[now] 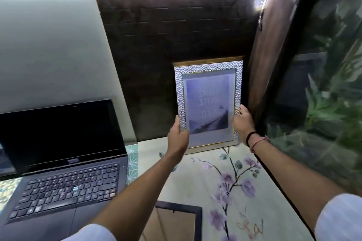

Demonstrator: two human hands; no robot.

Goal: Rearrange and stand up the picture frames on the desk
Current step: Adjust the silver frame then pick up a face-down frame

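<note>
A silver hammered picture frame [209, 76] with a pale blue print stands upright at the back of the desk, in front of a gold-edged frame [207, 60] that leans on the dark wall. My left hand [177, 133] grips the silver frame's lower left edge. My right hand [242, 121] holds its lower right edge. A third frame with a black border [198, 219] lies back side up on the desk near me, between my forearms.
An open black laptop [64, 166] fills the left side of the desk. A floral mat [231, 186] covers the desk surface on the right. A dark wooden post [274, 45] and a glass pane with plants behind it bound the right side.
</note>
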